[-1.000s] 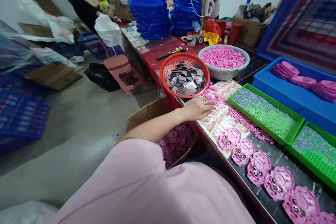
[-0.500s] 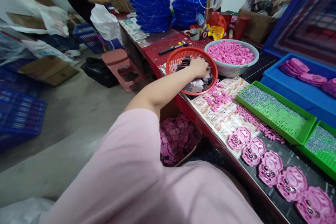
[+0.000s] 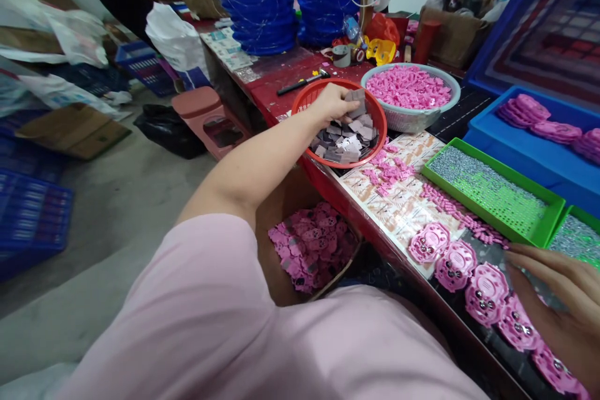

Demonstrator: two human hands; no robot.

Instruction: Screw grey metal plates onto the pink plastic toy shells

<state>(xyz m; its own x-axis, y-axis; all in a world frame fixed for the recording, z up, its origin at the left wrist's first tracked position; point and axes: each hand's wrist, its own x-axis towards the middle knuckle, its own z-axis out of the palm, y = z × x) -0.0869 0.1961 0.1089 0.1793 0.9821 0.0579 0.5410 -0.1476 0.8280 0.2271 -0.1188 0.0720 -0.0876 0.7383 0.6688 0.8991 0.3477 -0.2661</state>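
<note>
My left hand (image 3: 335,105) hangs over the red basket (image 3: 307,97) of small grey squares (image 3: 344,137), pinched on a few grey squares lifted from the pile. My right hand (image 3: 560,303) enters at the lower right, fingers spread and flat above a row of round pink plastic parts (image 3: 457,257) with metal studs on the black table top. Nothing is in it.
A pale bowl of pink pieces (image 3: 410,87) stands behind the basket. Green trays of tiny metal parts (image 3: 490,190) and a blue tray (image 3: 529,150) line the right. A cardboard box of pink parts (image 3: 314,247) sits below the table edge. Stacked blue baskets (image 3: 262,3) and other people stand at the back.
My left hand went from the printed sheets into the red basket and now lifts out grey squares. My right hand has come into view at the lower right.
</note>
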